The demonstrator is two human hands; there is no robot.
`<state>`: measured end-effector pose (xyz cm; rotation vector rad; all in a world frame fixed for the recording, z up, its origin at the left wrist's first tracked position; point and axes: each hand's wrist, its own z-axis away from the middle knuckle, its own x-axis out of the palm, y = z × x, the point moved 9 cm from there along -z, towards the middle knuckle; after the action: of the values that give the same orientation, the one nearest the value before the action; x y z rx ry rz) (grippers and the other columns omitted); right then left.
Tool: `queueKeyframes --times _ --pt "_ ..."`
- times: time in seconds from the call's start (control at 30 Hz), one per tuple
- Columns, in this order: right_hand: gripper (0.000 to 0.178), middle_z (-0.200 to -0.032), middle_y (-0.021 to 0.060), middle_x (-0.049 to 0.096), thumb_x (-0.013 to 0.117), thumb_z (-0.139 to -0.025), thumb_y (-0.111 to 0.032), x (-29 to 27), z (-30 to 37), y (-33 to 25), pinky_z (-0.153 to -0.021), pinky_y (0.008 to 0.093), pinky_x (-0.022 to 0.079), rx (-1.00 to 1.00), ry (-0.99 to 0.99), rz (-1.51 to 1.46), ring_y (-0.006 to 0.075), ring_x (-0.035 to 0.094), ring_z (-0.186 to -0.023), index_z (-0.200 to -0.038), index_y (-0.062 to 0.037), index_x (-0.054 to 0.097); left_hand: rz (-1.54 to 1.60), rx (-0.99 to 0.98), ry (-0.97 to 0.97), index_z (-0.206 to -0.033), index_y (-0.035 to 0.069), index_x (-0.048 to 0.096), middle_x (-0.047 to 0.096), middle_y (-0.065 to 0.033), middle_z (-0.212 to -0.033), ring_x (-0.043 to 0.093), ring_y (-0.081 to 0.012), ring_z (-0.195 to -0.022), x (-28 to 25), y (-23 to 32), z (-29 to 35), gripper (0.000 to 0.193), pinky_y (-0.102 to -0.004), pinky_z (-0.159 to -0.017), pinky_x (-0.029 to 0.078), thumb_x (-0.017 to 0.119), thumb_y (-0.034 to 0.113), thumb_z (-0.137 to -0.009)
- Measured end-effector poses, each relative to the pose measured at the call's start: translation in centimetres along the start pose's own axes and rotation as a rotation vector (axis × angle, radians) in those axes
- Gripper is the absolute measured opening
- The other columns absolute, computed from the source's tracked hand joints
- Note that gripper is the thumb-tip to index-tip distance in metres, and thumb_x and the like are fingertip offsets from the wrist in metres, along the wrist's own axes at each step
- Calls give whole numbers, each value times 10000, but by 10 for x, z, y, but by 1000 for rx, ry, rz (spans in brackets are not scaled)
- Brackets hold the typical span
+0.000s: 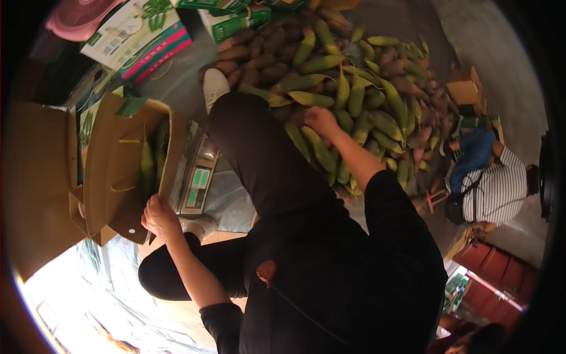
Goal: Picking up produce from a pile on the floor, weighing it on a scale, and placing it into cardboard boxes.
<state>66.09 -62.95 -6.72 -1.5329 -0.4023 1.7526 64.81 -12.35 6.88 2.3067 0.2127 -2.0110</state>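
My left hand (160, 218) is closed on the near rim of an open cardboard box (100, 171). A couple of long green radishes (147, 162) lie inside that box. Beside it is a scale (197, 186) with a lit green display. My right hand (322, 122) reaches into a large heap of green radishes (386, 125), its fingers curled down among them. What those fingers hold, if anything, is hidden by the hand itself.
Brownish root vegetables (274, 44) lie along the heap's far left side. Printed cartons (138, 41) and a pink basin (82, 17) are at the far left. A person in a striped shirt (495, 186) sits right of the heap, near a small brown box (466, 88).
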Motion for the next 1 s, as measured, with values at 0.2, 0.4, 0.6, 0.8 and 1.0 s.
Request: queueKeyframes --times 0.2,0.4,0.6,0.8,1.0 --pt "193 -853 169 645 628 -696 -190 56 70 84 -744 422 496 129 -220 274 354 612 -815 -844 -72 667 44 -3 -44 -968 85 608 633 -65 -925 583 -263 -884 6 -2 0 198 -417 -826 385 590 129 -776" --pt "163 -850 163 646 595 -747 -210 -1 98 130 -722 437 492 325 89 247 349 616 -800 -839 -96 666 30 61 -19 -983 47 588 637 -111 -929 592 -304 -868 9 -3 1 235 -426 -754 428 588 125 -761" --pt "170 -835 163 645 602 -768 -205 -102 125 163 -710 421 482 502 489 246 343 611 -805 -858 -66 640 87 94 -2 -952 20 587 635 -136 -903 599 -322 -835 9 11 -4 228 -429 -721 443 595 114 -744" --pt "103 -892 94 553 595 -744 -98 -83 121 129 -743 395 440 163 225 684 283 541 -908 -840 -120 629 62 75 23 -947 20 591 637 -136 -910 601 -322 -842 -1 1 -1 222 -430 -722 441 595 121 -749" --pt "174 -990 15 506 557 -746 -115 -43 112 111 -822 350 374 -89 -310 1161 198 463 -1024 -860 -205 653 35 76 10 -953 29 589 635 -125 -913 600 -307 -853 8 6 -1 218 -418 -727 440 596 129 -759"
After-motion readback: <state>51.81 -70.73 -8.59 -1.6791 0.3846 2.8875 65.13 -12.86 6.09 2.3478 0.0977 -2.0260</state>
